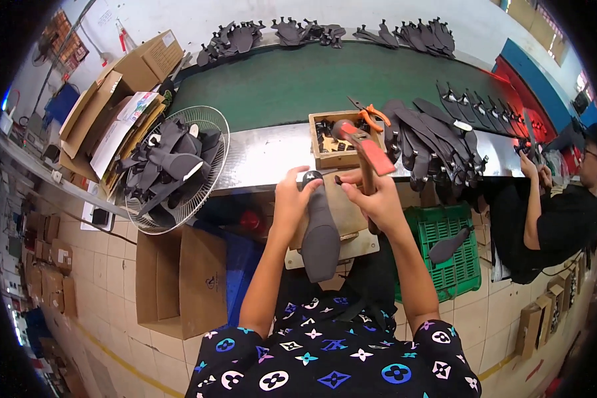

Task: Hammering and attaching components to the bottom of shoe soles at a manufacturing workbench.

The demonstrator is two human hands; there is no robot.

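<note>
My left hand (292, 202) grips the narrow heel end of a dark grey shoe sole (321, 245), thumb and fingers around its black heel piece (311, 176). The wide toe end of the sole points toward me. Close by on the right, my right hand (378, 202) is closed around a hammer (374, 156) with a red-sided head, held upright. Its thumb and forefinger also pinch a small black piece (339, 180), too small to name. Below both hands is a tan work block (348, 215) on a pale base plate (368, 252).
A wooden box (338, 159) of small parts holds pliers (373, 116). Soles (431, 136) are piled right of it. Left stand a wire basket (220, 147) of soles and a carton (202, 278). A green crate (467, 265) and a co-worker (544, 219) are right.
</note>
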